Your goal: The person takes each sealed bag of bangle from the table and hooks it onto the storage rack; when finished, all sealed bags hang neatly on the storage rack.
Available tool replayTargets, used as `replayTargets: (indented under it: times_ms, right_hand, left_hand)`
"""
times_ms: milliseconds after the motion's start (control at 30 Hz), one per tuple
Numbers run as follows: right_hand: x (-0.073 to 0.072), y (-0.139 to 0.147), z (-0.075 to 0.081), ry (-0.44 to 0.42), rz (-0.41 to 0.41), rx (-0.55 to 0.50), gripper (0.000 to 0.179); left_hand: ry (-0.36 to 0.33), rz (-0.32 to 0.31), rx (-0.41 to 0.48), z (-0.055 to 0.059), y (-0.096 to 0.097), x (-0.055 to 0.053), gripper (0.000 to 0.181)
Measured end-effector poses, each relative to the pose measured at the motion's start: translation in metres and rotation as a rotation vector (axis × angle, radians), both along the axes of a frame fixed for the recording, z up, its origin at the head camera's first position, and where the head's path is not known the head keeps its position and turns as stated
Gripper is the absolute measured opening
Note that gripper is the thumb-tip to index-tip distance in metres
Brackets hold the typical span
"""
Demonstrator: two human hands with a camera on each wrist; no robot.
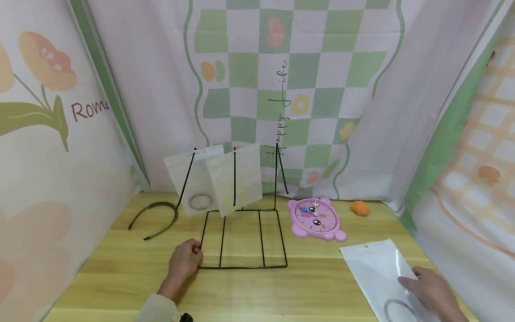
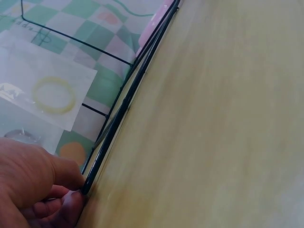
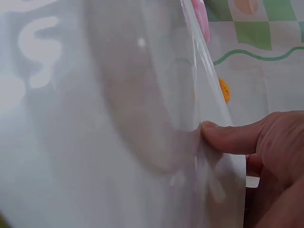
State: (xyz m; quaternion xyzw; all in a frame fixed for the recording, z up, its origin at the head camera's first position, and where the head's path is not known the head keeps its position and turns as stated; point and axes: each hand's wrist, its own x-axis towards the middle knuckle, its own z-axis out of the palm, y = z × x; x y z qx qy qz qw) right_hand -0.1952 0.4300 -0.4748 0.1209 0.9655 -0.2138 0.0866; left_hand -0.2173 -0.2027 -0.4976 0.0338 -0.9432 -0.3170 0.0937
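At the table's middle stands a black wire display rack [image 1: 243, 267] with upright prongs. My left hand [image 1: 184, 261] pinches its front left corner between thumb and curled fingers, also seen in the left wrist view. Two clear-and-white zip bags hang on the prongs: one [image 1: 181, 172] contains a dull purplish ring, the other [image 1: 247, 172] a yellow ring. At the lower right, my right hand [image 1: 432, 288] pinches the side edge of a third zip bag [image 1: 372, 273]. A greyish ring shows inside it, and a small hole is near its top edge.
A black headband [image 1: 158, 204] lies left of the rack. Right of the rack is a pink bear-shaped clock [image 1: 315, 220], with a small orange crumpled item [image 1: 360, 208] beyond it. Patterned curtains [image 1: 338, 100] enclose the wooden table [image 1: 241, 295] at the back and sides.
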Motion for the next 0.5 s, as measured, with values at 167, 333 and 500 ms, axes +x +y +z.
replayTargets:
  times_ms: [167,333,500]
  right_hand:
    - [0.006,0.011,-0.005,0.085,0.011,-0.039,0.069]
    - [0.015,0.015,0.001,0.198,0.053,-0.085,0.070]
    - [0.020,0.011,0.014,0.233,0.078,-0.104,0.067]
  left_hand:
    - [0.000,0.004,-0.002,0.000,0.000,0.000,0.029]
    - [-0.005,0.006,0.001,0.001,0.000,0.000,0.029]
    - [-0.006,0.009,0.000,0.002,0.001,0.000,0.029]
